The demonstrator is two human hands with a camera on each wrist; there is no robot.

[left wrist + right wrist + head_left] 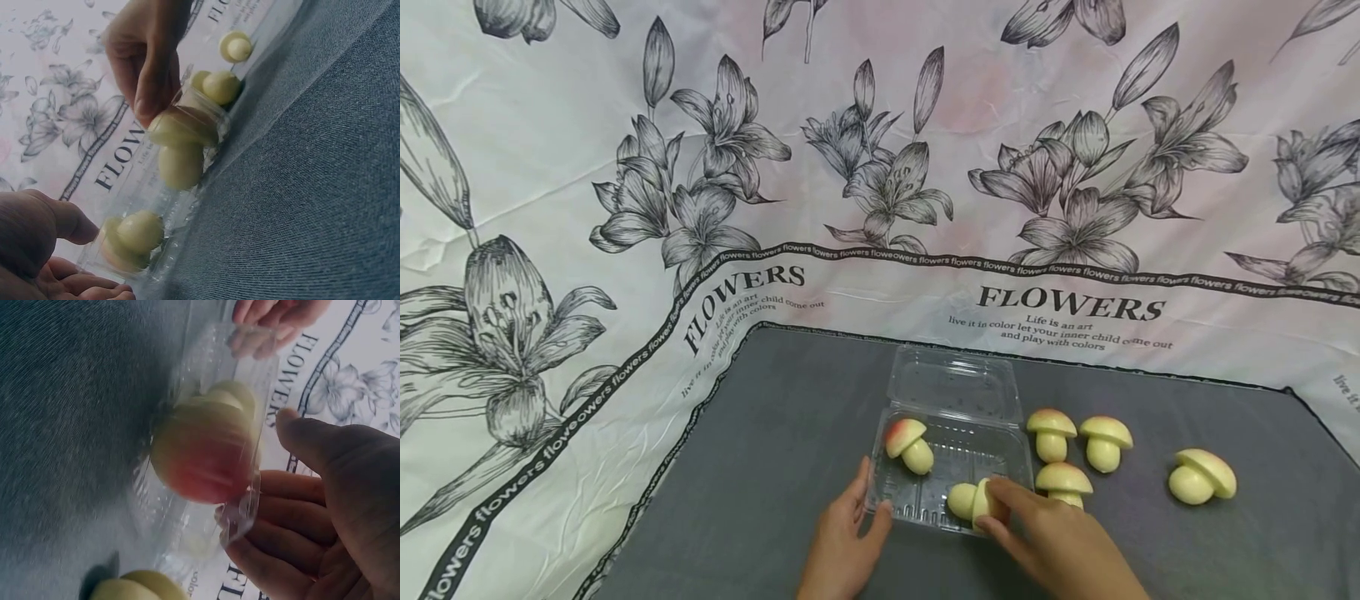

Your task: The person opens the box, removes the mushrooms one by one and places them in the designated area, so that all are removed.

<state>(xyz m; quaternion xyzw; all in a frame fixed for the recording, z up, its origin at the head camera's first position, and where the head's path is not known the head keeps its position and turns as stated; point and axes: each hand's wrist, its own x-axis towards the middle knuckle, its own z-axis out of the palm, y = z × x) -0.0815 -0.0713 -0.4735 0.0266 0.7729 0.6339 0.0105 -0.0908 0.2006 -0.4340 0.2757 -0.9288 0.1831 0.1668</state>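
A clear plastic clamshell box (pixel 955 425) lies with its lid folded back. Two pale yellow toy mushrooms with red-blushed caps are in it: one mushroom (pixel 917 455) at the left, another mushroom (pixel 962 502) on its side at the near right. My left hand (pixel 844 533) holds the box's near left corner, thumb at the front wall and fingers along the side. Over the near right corner, my right hand (pixel 1048 525) has its fingertips at the cap of the near mushroom (pixel 206 450). In the right wrist view its thumb (pixel 306 434) stands apart from that cap, fingers fairly straight.
Right of the box, three more mushrooms stand close together, one of them (pixel 1052 435) near its wall. Another mushroom (pixel 1201 477) lies farther right on the dark grey tabletop (pixel 760 467). A flower-printed cloth (pixel 880 275) rises behind and at the left.
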